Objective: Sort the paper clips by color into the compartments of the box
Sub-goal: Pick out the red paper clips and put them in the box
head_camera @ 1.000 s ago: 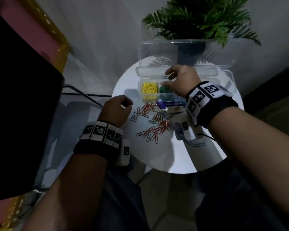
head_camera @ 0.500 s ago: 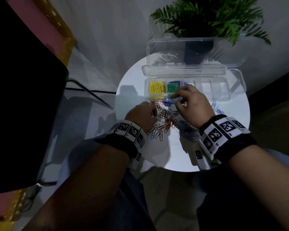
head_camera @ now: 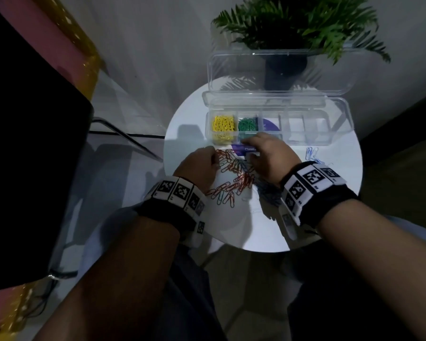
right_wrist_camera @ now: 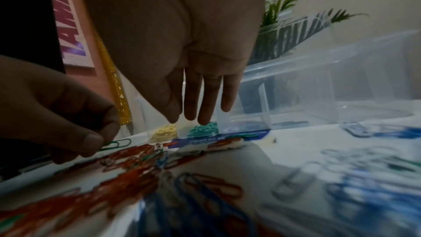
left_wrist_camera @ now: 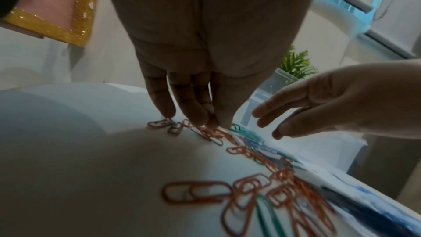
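Note:
A clear compartment box (head_camera: pixel 340 124) stands open at the back of the round white table (head_camera: pixel 330 217). Yellow clips (head_camera: pixel 223 124) fill its leftmost cell and green clips (head_camera: pixel 247 124) the one beside it. A mixed pile of red, green and blue clips (head_camera: pixel 234 178) lies in front of the box. My left hand (head_camera: pixel 214 159) is at the pile's left end; in the right wrist view it pinches a green paper clip (right_wrist_camera: pixel 116 144) between thumb and finger. My right hand (head_camera: pixel 252 150) hovers over the pile by the box's front wall, its fingers (right_wrist_camera: pixel 205 100) straight and holding nothing.
Loose blue clips (head_camera: pixel 311 153) lie right of my right hand, and more sit under that wrist. A purple label (head_camera: pixel 244 150) lies at the box's front. The lid (head_camera: pixel 280 72) leans back against a potted plant (head_camera: pixel 293 25). A dark object (head_camera: pixel 30 143) stands to the left.
My right hand came back from the green compartment down to the pile. My left hand moved right, into the pile's left end, and now pinches a green clip.

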Available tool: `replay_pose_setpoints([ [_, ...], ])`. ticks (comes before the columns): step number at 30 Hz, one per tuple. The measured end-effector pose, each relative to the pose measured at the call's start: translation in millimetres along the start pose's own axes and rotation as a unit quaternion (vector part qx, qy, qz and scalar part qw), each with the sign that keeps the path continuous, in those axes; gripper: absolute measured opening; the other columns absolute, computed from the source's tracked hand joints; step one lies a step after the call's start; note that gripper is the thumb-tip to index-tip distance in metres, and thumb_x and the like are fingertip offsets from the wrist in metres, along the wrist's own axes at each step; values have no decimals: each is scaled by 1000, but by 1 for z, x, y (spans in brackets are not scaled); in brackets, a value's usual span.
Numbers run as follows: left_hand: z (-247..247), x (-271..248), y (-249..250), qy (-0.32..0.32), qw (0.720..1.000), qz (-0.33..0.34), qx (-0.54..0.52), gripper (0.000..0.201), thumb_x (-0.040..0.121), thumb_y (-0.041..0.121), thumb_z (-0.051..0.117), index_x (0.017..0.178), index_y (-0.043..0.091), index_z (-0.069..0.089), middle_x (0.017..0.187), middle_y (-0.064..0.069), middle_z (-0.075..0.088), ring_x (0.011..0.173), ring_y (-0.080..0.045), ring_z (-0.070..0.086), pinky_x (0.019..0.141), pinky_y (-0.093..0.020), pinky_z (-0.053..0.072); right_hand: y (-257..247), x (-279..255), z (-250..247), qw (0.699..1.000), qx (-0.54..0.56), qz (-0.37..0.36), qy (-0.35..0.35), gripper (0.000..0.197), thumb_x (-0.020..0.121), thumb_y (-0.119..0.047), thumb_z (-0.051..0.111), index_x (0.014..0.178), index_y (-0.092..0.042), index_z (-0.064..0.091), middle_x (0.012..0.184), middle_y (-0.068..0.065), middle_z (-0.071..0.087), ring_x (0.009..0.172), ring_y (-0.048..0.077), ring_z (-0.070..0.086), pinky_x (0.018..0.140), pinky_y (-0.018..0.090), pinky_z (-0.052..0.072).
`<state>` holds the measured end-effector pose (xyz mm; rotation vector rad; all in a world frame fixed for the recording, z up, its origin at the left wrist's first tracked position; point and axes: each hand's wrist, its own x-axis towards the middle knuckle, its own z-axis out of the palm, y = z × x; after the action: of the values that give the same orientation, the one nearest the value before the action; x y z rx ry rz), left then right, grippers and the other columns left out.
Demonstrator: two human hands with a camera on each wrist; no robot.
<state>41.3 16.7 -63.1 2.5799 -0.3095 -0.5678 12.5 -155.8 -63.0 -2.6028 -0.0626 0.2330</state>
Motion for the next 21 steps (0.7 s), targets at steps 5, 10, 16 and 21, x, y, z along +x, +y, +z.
replay_pose_setpoints([
  [5,-3,-1,3,19,999,5,-26,21,92,11,49,112,15,54,112,-10,61,104,-26,57,82,-26,38,-5,10,2,997,-42,-37,-50,24,88,-13,58,111,-14,66,113,11,63,103,28,60,92,40,50],
  [10,0,-1,0,-2,999,44,6,24,91,6,43,98,19,62,105,-9,54,98,-26,56,83,-28,41,-8,7,5,995,-45,-27,-82,22,85,-21,63,105,-14,68,109,12,59,100,29,58,88,40,52],
  [16,6,-1,1,-72,995,31,56,29,93,8,44,106,22,66,118,-7,49,107,-25,54,91,-29,40,4,0,-3,986,-87,57,-133,24,85,-27,63,98,-7,66,109,15,57,100,30,57,87,34,46],
  [21,4,-4,3,-65,996,22,52,26,92,6,46,104,17,67,121,-7,51,111,-23,53,96,-28,39,19,-13,-6,991,-11,120,-55,16,83,-13,59,96,-6,63,102,16,67,98,32,59,81,30,43],
])
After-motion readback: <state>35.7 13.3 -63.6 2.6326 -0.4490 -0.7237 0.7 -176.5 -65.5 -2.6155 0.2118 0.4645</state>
